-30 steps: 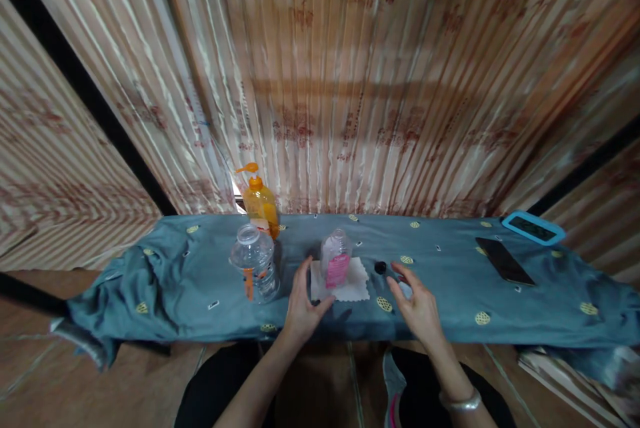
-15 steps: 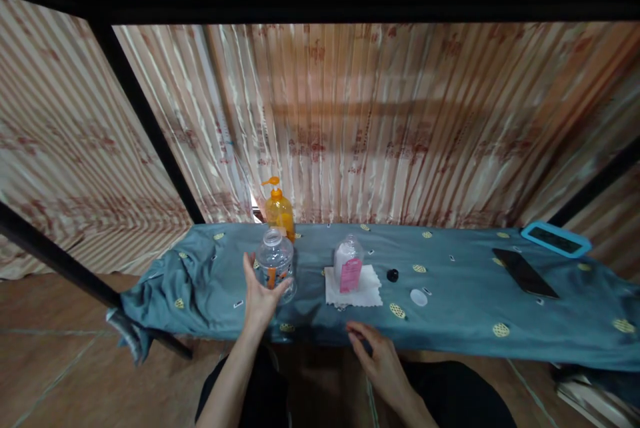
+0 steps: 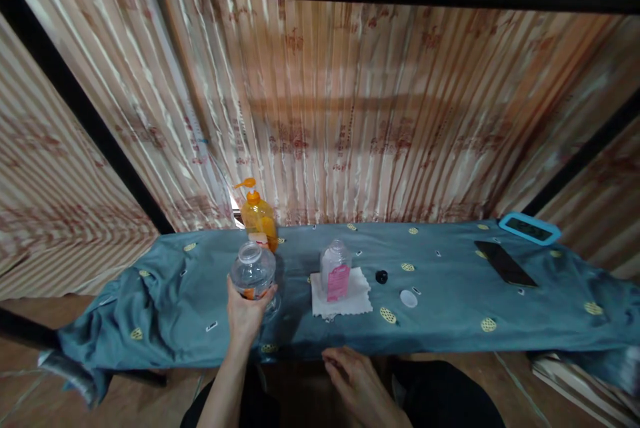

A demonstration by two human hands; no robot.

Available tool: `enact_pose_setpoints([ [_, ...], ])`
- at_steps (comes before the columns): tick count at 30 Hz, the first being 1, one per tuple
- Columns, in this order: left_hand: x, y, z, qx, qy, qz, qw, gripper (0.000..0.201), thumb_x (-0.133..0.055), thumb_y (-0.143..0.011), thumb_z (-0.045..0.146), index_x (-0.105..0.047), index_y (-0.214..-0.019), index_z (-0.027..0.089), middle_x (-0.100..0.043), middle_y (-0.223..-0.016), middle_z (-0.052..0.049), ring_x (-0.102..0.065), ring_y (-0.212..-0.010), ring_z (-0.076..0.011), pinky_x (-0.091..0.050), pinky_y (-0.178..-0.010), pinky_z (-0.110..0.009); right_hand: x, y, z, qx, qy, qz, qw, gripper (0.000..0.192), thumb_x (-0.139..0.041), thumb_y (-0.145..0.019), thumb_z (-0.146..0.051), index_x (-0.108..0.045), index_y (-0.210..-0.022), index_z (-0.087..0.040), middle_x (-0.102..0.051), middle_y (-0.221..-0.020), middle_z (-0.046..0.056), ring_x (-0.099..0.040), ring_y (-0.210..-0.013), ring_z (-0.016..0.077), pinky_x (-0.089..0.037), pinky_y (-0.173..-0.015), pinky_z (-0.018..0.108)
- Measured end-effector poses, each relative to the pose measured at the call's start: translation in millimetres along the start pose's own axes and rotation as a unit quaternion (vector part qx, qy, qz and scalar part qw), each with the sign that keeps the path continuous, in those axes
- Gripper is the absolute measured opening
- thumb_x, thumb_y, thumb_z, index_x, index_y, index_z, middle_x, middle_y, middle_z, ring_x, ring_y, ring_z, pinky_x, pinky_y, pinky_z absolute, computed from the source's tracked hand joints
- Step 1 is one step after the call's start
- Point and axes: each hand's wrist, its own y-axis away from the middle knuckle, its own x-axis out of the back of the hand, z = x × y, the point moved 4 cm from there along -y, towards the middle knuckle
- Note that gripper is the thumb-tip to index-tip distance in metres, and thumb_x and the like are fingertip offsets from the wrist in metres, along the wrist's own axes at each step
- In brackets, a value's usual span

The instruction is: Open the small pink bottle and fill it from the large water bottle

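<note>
My left hand [image 3: 245, 311] is wrapped round a clear wide-bodied plastic bottle [image 3: 254, 268] with an open mouth and an orange print, partly hidden by my fingers. Just behind it stands a yellow-orange pump bottle [image 3: 260, 218]. In the middle, a smaller clear bottle with a pink label [image 3: 337, 280] stands uncapped on a white cloth [image 3: 357, 295]. My right hand [image 3: 353, 375] hovers at the table's front edge, holding nothing, its fingers loosely bent and the thumb apart. A black cap [image 3: 381, 277] and a white round disc [image 3: 409, 298] lie right of the cloth.
A dark phone [image 3: 505, 263] and a blue-framed device [image 3: 529, 228] lie at the right on the teal tablecloth [image 3: 440, 321]. Black frame posts [image 3: 107, 138] rise at both sides, and a striped curtain [image 3: 320, 108] hangs behind.
My left fingers have closed further round the large clear bottle, which looks slightly tilted now. My right hand stays near the front edge. The whole view has shifted a little.
</note>
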Motion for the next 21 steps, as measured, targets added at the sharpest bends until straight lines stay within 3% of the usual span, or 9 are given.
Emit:
enact_pose_setpoints([
  [5, 0.2, 17.1, 17.4, 0.011, -0.006, -0.035, 0.999, 0.073, -0.084, -0.046, 0.046, -0.058, -0.108, 0.019, -0.071, -0.097, -0.008, -0.07, -0.09, -0.0315, -0.056, -0.086, -0.05, 6.5, 1.9, -1.4, -0.009, -0.017, 0.014, 1.0, 0.04, -0.042, -0.095, -0.03, -0.069, -0.116, -0.008, -0.073, -0.116, 0.02, -0.066, -0.114, 0.0334, -0.049, -0.103, 0.052],
  [7, 1.0, 28.7, 27.2, -0.002, 0.016, -0.059, 0.998, 0.073, -0.085, -0.045, 0.044, -0.06, -0.109, 0.018, -0.073, -0.099, -0.009, -0.07, -0.092, -0.0315, -0.057, -0.087, -0.049, 10.7, 2.7, -0.9, -0.004, -0.047, 0.036, 0.998, 0.037, -0.044, -0.095, -0.031, -0.07, -0.113, -0.012, -0.075, -0.112, 0.017, -0.069, -0.109, 0.0312, -0.051, -0.099, 0.05],
  [12, 3.0, 64.2, 46.9, -0.004, 0.052, -0.179, 0.982, 0.052, -0.086, -0.044, 0.045, -0.07, -0.084, 0.016, -0.077, -0.086, -0.012, -0.073, -0.08, -0.0328, -0.061, -0.08, -0.048, 24.8, 4.8, 2.7, -0.025, -0.196, 0.11, 0.974, 0.038, -0.055, -0.09, -0.045, -0.073, -0.106, -0.015, -0.078, -0.107, 0.016, -0.071, -0.103, 0.0299, -0.051, -0.095, 0.048],
  [14, 2.2, 80.0, 58.3, -0.018, 0.083, -0.254, 0.963, 0.044, -0.085, -0.049, 0.046, -0.073, -0.08, 0.017, -0.078, -0.083, -0.01, -0.074, -0.078, -0.0318, -0.062, -0.079, -0.046, 30.2, 6.0, 5.7, -0.036, -0.294, 0.147, 0.944, 0.05, -0.062, -0.083, -0.056, -0.072, -0.107, -0.013, -0.076, -0.112, 0.018, -0.068, -0.11, 0.0318, -0.047, -0.101, 0.05],
  [16, -0.3, 97.0, 70.7, -0.014, 0.104, -0.332, 0.938, 0.042, -0.086, -0.05, 0.044, -0.075, -0.08, 0.017, -0.079, -0.083, -0.009, -0.074, -0.077, -0.0308, -0.063, -0.078, -0.044, 30.6, 7.3, 7.9, -0.048, -0.443, 0.144, 0.883, 0.056, -0.07, -0.076, -0.06, -0.07, -0.113, -0.018, -0.073, -0.122, 0.015, -0.064, -0.12, 0.0307, -0.043, -0.107, 0.048],
  [18, -3.0, 112.6, 83.0, 0.004, 0.139, -0.37, 0.919, 0.045, -0.088, -0.051, 0.043, -0.076, -0.086, 0.017, -0.08, -0.088, -0.01, -0.074, -0.082, -0.0306, -0.062, -0.083, -0.043, 27.3, 9.3, 5.2, -0.041, -0.579, 0.096, 0.809, 0.055, -0.071, -0.075, -0.061, -0.069, -0.116, -0.024, -0.073, -0.125, 0.008, -0.062, -0.124, 0.0275, -0.041, -0.11, 0.045],
  [19, -5.3, 120.1, 88.6, 0.019, 0.162, -0.388, 0.907, 0.049, -0.089, -0.05, 0.045, -0.076, -0.088, 0.017, -0.079, -0.09, -0.01, -0.074, -0.085, -0.0313, -0.062, -0.084, -0.043, 25.7, 11.1, 2.3, -0.028, -0.609, 0.065, 0.79, 0.056, -0.067, -0.076, -0.063, -0.069, -0.116, -0.025, -0.074, -0.123, 0.007, -0.063, -0.123, 0.0267, -0.04, -0.111, 0.044],
  [21, -11.8, 133.9, 98.1, 0.037, 0.196, -0.43, 0.88, 0.059, -0.088, -0.049, 0.052, -0.076, -0.095, 0.017, -0.079, -0.096, -0.012, -0.074, -0.089, -0.0332, -0.062, -0.084, -0.044, 23.1, 16.1, -1.7, -0.003, -0.58, 0.014, 0.814, 0.066, -0.047, -0.081, -0.075, -0.069, -0.114, -0.023, -0.076, -0.117, 0.009, -0.065, -0.119, 0.0274, -0.043, -0.108, 0.046],
])
